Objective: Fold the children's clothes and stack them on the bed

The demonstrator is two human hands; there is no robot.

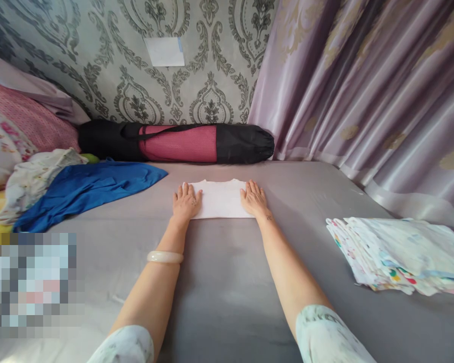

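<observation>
A white folded garment (pixel 222 200) lies flat in a rectangle on the grey sheet (pixel 219 282). My left hand (pixel 186 201) rests flat on its left end, with the fingers spread and pointing away from me. On its right end my right hand (pixel 254 198) lies flat too, fingers stretched out. Both palms press down on the cloth, and neither hand grips it. A pale bangle (pixel 165 257) circles my left forearm.
To the right lies a stack of folded printed cloths (pixel 404 252). A blue cloth (pixel 87 189) spreads at the left beside a patterned cloth (pixel 34 176). Along the wall lies a black and pink bag (pixel 177 143). Purple curtains (pixel 344 85) hang at right. The lower left is pixelated.
</observation>
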